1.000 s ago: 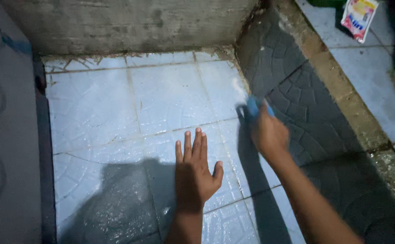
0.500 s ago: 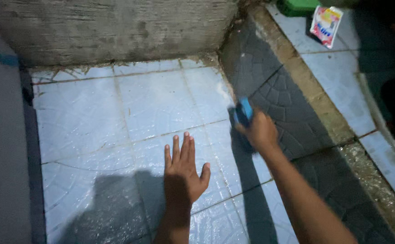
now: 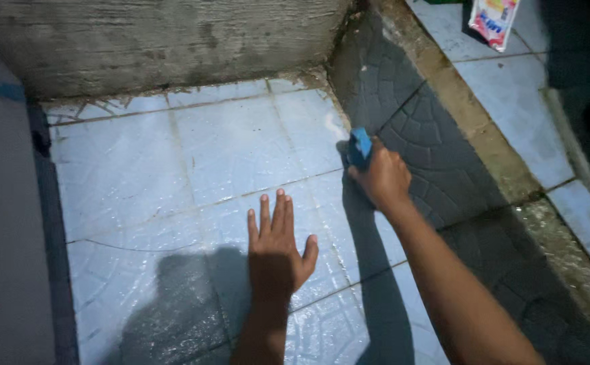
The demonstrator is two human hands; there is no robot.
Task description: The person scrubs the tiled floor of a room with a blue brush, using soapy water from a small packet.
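My right hand grips a blue scrub brush and presses it where the wet pale-blue tiled floor meets the dark patterned tile wall on the right. My left hand lies flat on the floor tiles with its fingers spread, holding nothing, just left of the right forearm.
A rough concrete wall closes the far side and a grey surface the left. A stained ledge tops the dark wall. Beyond it, on pale tiles, lies a colourful sachet. My shadow falls on the near floor.
The right hand with the brush has shifted slightly back and forth along the floor-wall edge. The left hand stays flat on the tiles. The camera view moved a little.
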